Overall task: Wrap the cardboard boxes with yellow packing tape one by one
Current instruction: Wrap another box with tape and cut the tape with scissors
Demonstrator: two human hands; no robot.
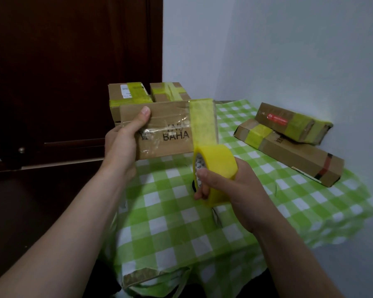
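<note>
Head view, 1 moment.

- Left hand (125,138) grips the left end of a cardboard box (166,130). The thumb is flat on the front face and the other fingers are hidden behind. The box is held long side level in front of the person and appears lifted off the worktop (181,222), which is covered in green-and-white checked cloth.
- Right hand (230,190) holds the yellow tape roll (215,166) just below the box's right end. The thumb is on the roll's side by the core and the fingers are curled round the outer face.
- A tape strip (202,123) runs taut from the roll up the front face and over the top edge near the right end. Whether it continues down the back cannot be seen.
- The held box carries clear tape and the print "BAHA". This strip is the only yellow visible on it.

Progress, as judged:
- 4 boxes look finished. 2 taped boxes (127,93) stand at the back left, touching each other, directly behind the held one.
- 2 flat boxes (293,125) are stacked at the right by the wall, the upper one askew on the lower. All 4 show yellow bands.
- Box 5 is in hand with its first band only begun. Carrying the band round, cutting it and possibly a cross band remain.
- No untaped box is visible elsewhere.
</note>
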